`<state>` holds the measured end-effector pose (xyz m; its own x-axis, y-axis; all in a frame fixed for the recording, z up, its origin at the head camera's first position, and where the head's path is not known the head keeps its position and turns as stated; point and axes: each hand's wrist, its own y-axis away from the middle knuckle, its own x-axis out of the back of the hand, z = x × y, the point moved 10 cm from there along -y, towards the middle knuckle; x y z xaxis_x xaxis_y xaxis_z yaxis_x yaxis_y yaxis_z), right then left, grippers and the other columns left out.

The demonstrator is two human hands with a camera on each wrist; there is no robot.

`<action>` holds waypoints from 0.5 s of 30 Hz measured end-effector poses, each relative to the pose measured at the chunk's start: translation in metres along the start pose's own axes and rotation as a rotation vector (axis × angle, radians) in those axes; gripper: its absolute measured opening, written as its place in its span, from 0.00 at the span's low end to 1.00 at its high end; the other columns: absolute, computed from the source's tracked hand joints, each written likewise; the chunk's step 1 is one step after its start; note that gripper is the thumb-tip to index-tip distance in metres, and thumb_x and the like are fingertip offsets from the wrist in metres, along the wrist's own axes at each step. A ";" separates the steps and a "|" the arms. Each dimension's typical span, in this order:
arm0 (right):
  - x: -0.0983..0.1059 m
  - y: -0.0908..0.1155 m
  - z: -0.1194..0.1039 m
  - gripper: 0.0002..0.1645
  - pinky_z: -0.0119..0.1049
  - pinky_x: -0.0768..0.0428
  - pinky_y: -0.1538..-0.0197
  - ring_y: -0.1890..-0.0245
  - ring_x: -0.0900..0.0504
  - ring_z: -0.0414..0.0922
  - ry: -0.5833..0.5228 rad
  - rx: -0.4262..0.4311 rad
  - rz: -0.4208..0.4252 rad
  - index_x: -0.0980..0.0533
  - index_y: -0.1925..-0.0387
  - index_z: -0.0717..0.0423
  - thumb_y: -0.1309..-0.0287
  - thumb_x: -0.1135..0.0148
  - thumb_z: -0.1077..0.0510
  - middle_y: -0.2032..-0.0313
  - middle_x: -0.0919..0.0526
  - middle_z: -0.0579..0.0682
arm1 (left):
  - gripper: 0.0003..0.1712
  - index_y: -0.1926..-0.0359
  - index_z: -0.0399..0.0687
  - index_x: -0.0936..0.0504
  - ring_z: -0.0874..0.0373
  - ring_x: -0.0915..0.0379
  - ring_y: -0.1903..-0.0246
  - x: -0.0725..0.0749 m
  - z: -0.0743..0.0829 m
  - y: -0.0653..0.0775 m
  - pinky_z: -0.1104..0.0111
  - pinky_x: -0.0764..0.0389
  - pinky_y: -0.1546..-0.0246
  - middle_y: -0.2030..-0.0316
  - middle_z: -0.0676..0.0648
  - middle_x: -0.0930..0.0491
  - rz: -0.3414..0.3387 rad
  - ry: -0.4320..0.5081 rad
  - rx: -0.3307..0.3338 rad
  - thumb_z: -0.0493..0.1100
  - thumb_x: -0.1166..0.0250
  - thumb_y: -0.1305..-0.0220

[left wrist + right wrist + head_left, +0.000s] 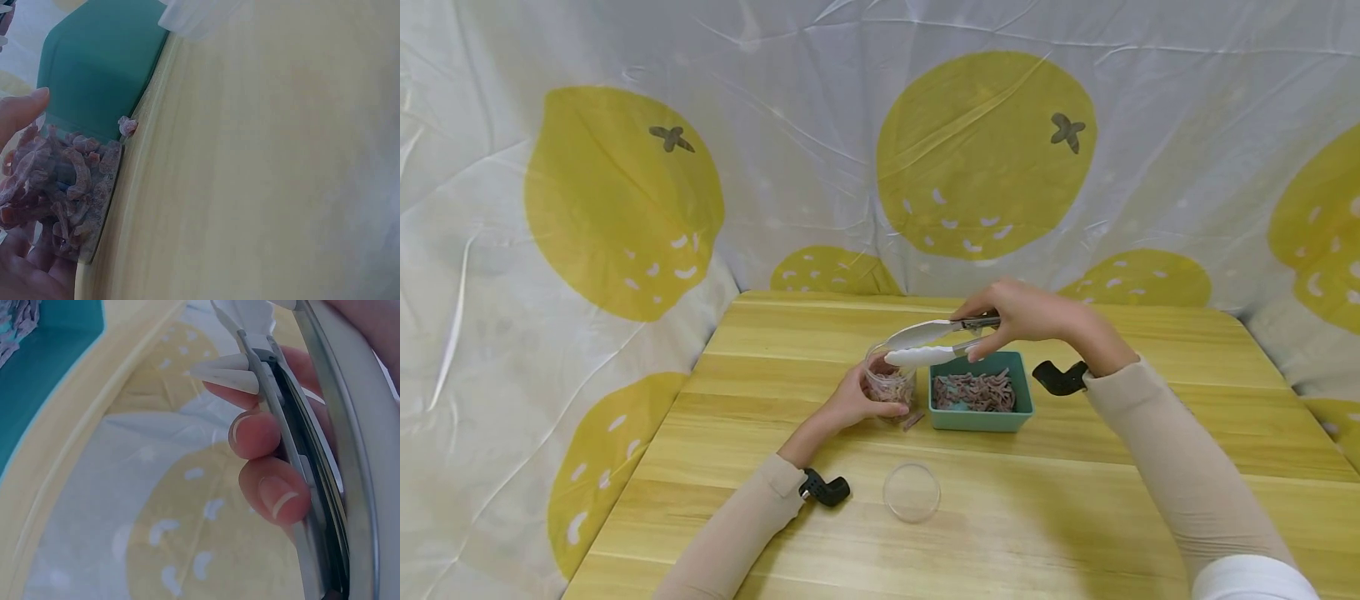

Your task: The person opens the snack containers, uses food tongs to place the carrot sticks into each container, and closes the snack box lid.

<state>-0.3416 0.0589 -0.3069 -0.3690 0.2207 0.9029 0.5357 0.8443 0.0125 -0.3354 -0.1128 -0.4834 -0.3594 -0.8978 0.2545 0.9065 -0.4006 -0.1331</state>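
Observation:
My left hand [850, 402] grips a clear round jar [891, 390], thumb on the near side. Brownish-pink strips [69, 181] show through the jar's wall in the left wrist view. With my right hand [1022, 312] I hold a pair of metal tongs [297, 431] with white tips, fingers wrapped on the arms. The white tongs tips [917, 357] are spread apart at the jar's mouth. A teal rectangular bin [981, 422] stands just right of the jar, with more such strips [981, 393] inside. Between jar and bin a loose strip [913, 420] lies on the table.
A clear round lid [912, 493] lies on the wooden table [1000, 500] in front of the jar. Behind and at the left hangs a pale curtain [805, 167] with yellow lemon prints. Black wrist-worn cameras stick out from both sleeves.

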 end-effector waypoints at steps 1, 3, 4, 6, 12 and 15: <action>0.001 0.003 0.003 0.37 0.41 0.22 0.60 0.67 0.20 0.41 -0.010 -0.006 0.001 0.21 0.41 0.60 0.48 0.23 0.46 0.48 0.16 0.53 | 0.48 0.29 0.46 0.34 0.48 0.29 0.40 0.000 0.000 0.000 0.63 0.27 0.42 0.39 0.41 0.25 -0.003 0.005 -0.005 0.31 0.22 0.50; 0.003 0.009 0.008 0.38 0.39 0.26 0.63 0.73 0.26 0.39 -0.029 -0.018 0.007 0.22 0.40 0.61 0.49 0.23 0.46 0.47 0.16 0.54 | 0.48 0.29 0.46 0.34 0.47 0.31 0.38 -0.001 0.002 -0.001 0.64 0.28 0.41 0.38 0.40 0.26 -0.009 0.012 -0.026 0.29 0.22 0.51; 0.004 0.012 0.011 0.39 0.39 0.29 0.65 0.76 0.30 0.39 -0.040 -0.024 0.010 0.22 0.40 0.62 0.49 0.23 0.45 0.47 0.16 0.55 | 0.48 0.30 0.45 0.34 0.46 0.32 0.38 -0.001 0.003 -0.002 0.65 0.29 0.40 0.38 0.40 0.26 -0.012 0.015 -0.040 0.29 0.22 0.51; 0.006 0.019 0.017 0.40 0.37 0.31 0.68 0.78 0.35 0.38 -0.043 -0.031 0.021 0.22 0.40 0.62 0.50 0.22 0.45 0.48 0.16 0.55 | 0.47 0.30 0.44 0.33 0.45 0.33 0.37 -0.001 0.004 -0.003 0.65 0.30 0.39 0.37 0.40 0.27 -0.017 0.023 -0.056 0.28 0.23 0.51; 0.003 0.037 0.035 0.42 0.34 0.37 0.74 0.85 0.45 0.34 -0.005 -0.067 0.018 0.22 0.40 0.61 0.52 0.22 0.43 0.61 0.15 0.49 | 0.48 0.30 0.38 0.35 0.41 0.35 0.35 -0.002 0.006 -0.003 0.68 0.32 0.39 0.36 0.36 0.29 -0.022 0.036 -0.075 0.25 0.24 0.52; -0.004 0.043 0.043 0.43 0.34 0.33 0.71 0.81 0.37 0.33 0.013 -0.103 0.000 0.22 0.39 0.61 0.53 0.21 0.42 0.58 0.14 0.51 | 0.48 0.31 0.35 0.35 0.38 0.36 0.35 -0.003 0.011 -0.001 0.68 0.32 0.39 0.36 0.34 0.29 -0.023 0.034 -0.071 0.24 0.24 0.52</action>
<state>-0.3502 0.1153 -0.3284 -0.3594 0.2139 0.9083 0.6113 0.7895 0.0560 -0.3331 -0.1075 -0.4739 -0.3882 -0.8936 0.2253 0.8805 -0.4319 -0.1957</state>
